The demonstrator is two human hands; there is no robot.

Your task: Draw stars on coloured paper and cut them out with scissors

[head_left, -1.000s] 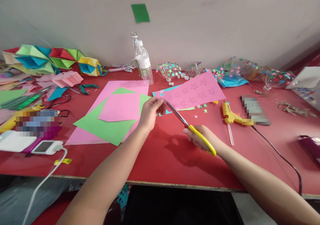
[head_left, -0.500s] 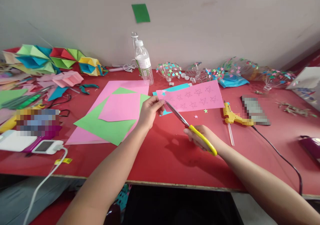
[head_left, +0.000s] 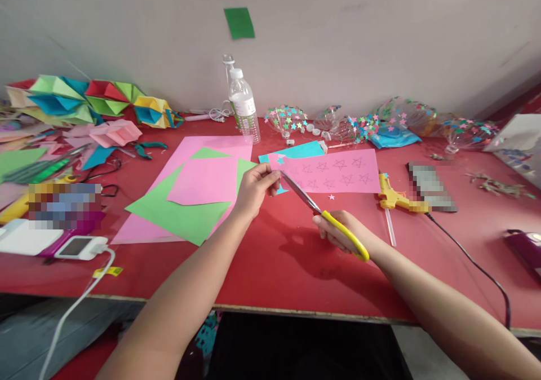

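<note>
A pink paper strip (head_left: pixel 344 171) with rows of pencil-drawn stars is pinched at its left end by my left hand (head_left: pixel 256 187). Yellow-handled scissors (head_left: pixel 310 202) are in my right hand (head_left: pixel 340 229), their blades pointing up and left to the strip's edge beside my left fingertips. Whether the blades are apart cannot be made out. Blue paper (head_left: pixel 306 150) lies partly behind the strip, and small blue star shapes show near my left fingers. On the red table (head_left: pixel 270 267), a small pink star (head_left: pixel 331 197) lies just below the strip.
Green paper (head_left: pixel 190 222) and pink sheets lie at left. A plastic bottle (head_left: pixel 245 109) stands by the wall. Star-covered clear plastic pieces (head_left: pixel 286 119) line the back. A yellow glue gun (head_left: pixel 391 195) with a cord and a phone (head_left: pixel 431 185) lie at right.
The right part of the pink strip has dropped and swung slightly, covering the small green star below it. My right hand and the scissors have shifted slightly right.
</note>
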